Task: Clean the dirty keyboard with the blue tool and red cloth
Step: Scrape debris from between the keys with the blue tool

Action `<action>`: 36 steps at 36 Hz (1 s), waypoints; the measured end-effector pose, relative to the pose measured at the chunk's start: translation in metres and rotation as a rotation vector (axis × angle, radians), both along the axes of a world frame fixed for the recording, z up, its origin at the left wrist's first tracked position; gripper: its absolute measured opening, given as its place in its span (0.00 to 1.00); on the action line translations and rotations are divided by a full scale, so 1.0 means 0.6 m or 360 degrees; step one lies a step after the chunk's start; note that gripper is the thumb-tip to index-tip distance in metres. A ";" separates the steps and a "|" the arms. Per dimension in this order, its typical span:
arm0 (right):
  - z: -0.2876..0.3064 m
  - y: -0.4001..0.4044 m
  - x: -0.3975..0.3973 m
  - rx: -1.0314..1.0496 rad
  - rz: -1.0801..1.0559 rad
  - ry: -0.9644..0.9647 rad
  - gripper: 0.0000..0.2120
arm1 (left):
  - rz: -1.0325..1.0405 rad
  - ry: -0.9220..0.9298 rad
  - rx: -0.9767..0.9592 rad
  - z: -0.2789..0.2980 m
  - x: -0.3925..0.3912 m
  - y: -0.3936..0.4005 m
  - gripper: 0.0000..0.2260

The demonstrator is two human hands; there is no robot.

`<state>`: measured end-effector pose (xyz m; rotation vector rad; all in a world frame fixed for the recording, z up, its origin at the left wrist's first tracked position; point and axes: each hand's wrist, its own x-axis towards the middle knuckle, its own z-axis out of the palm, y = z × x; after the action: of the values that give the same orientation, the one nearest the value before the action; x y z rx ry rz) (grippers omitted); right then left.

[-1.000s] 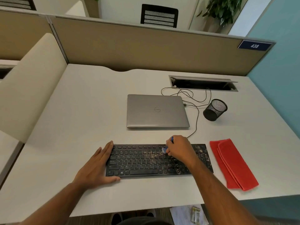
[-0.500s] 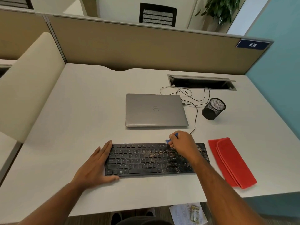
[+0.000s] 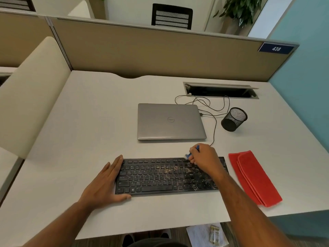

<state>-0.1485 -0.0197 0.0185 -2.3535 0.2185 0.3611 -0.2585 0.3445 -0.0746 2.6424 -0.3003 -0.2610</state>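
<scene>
**Brushing the crumbs off the top row**

Since a second ago, the right hand point(image 3: 204, 158) has slid up from the middle keys to the far edge of the keyboard point(image 3: 160, 175), taking the blue tool point(image 3: 193, 152) with it. The left hand has stayed put.

Nearest the person, at about 7 o'clock from the keyboard's middle, the left hand point(image 3: 105, 184) lies flat with its fingers straight, pressing on the keyboard's left end to keep it from sliding. At about 1 o'clock, the right hand's fingers are curled tight around the blue tool. Its tip touches, or nearly touches, the top row of keys; I cannot tell which.

Lots of little pale crumbs point(image 3: 188, 177) sit on the right half of the keys. The left half looks mostly clean. So this looks like the brushing step, and it is not done yet.

Next, I think the tool should come back down over the dirty keys and sweep the crumbs off in short, light strokes while the left hand holds firm.

At 3 o'clock, near the keyboard but not touching it, the folded red cloth point(image 3: 254, 177) waits on the desk point(image 3: 89, 122). Wiping looks like the later step.

Farther off at 12 o'clock lies a closed laptop point(image 3: 170, 122).
</scene>
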 end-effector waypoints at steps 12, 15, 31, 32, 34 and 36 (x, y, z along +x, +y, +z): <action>-0.010 -0.017 -0.012 0.0130 -0.0164 -0.0078 0.09 | -0.0015 -0.0004 -0.0012 -0.006 0.001 0.003 0.62; -0.016 -0.017 -0.016 0.0085 -0.0051 0.0088 0.10 | -0.0016 -0.0015 -0.0017 -0.005 0.000 0.004 0.62; 0.001 -0.040 -0.002 0.0020 -0.0030 0.0000 0.09 | -0.0025 -0.0023 -0.0005 -0.012 0.001 0.005 0.62; 0.000 -0.039 -0.004 0.0024 -0.0028 -0.0009 0.09 | -0.0025 -0.0021 -0.0008 -0.012 0.001 0.005 0.62; -0.005 -0.039 -0.008 -0.0037 0.0052 0.0065 0.10 | -0.0029 -0.0020 -0.0011 -0.012 0.002 0.005 0.62; -0.005 -0.040 -0.010 -0.0152 0.0141 0.0138 0.11 | -0.0036 -0.0033 -0.0011 -0.011 0.002 0.005 0.61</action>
<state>-0.1544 -0.0436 0.0157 -2.4496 0.1765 0.5068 -0.2575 0.3478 -0.0814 2.6374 -0.3379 -0.2396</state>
